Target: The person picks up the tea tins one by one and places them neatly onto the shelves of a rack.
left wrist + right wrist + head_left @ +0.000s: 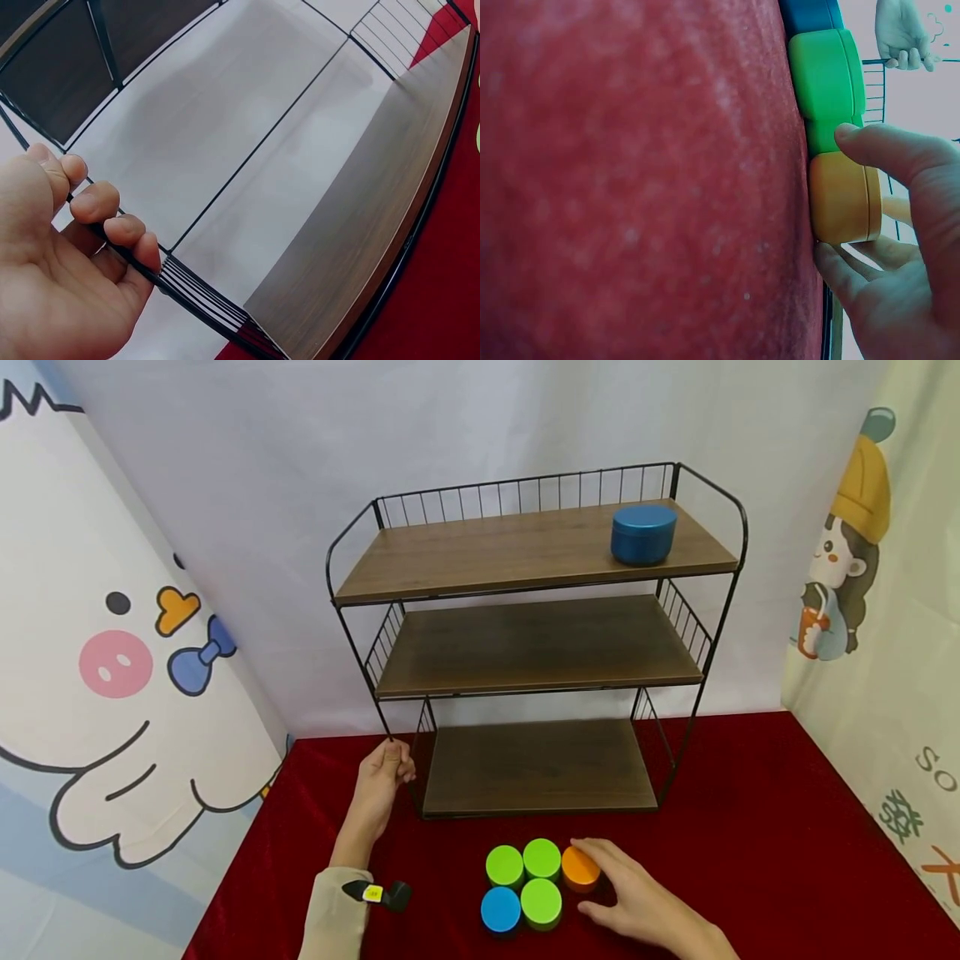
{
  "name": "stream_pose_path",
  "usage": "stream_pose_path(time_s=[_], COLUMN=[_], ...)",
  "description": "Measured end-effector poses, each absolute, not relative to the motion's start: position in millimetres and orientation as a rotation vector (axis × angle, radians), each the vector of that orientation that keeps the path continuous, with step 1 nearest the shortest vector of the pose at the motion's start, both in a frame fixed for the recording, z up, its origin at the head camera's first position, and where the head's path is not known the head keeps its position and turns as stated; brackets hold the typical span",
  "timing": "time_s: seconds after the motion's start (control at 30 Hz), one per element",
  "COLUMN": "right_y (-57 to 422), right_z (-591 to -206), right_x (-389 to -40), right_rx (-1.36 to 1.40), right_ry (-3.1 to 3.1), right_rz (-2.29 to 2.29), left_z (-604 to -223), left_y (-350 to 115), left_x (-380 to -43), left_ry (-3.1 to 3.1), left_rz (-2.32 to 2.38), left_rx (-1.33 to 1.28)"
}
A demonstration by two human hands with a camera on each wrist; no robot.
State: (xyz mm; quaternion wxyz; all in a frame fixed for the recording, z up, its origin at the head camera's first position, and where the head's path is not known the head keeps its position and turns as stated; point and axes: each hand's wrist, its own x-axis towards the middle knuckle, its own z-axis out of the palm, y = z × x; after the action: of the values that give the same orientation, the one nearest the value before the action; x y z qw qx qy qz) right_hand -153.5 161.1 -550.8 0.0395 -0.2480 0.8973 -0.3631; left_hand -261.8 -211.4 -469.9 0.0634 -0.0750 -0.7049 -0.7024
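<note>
Orange tin (579, 872) sits between the spread fingers and thumb of the right hand (628, 894)

It stands upright on the red-covered bench (750, 827), at the right end of a small cluster, just beside a green tin (542, 857). The right hand is unclenched: its fingers are at the orange tin's far side, touching or very nearly, while a gap shows between thumb and tin. Two more green tins (541, 902) and a blue tin (500, 908) complete the group, the blue one at front left.

The left hand (382, 772) grips the front left post (355, 649) of a three-tier rack (517, 643), fingers curled round the black metal. Its sleeve (334, 910) is pale. Toward the right of the rack's top shelf (487, 550) rests a larger blue container (642, 537). White cloth (487, 418) hangs behind.
</note>
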Motion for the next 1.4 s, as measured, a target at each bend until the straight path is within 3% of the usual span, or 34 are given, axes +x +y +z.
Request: stream_pose_path(time_s=[1.4], right_y=[158], right_z=[-551], right_x=[-168], right_rx=[-0.761], right_ry=[2.799], right_rz=[-1.146], left_z=[-470], left_y=[-212], left_x=[-263], left_ry=[-2.144], left_rz=[-2.122], left_rx=[-0.202])
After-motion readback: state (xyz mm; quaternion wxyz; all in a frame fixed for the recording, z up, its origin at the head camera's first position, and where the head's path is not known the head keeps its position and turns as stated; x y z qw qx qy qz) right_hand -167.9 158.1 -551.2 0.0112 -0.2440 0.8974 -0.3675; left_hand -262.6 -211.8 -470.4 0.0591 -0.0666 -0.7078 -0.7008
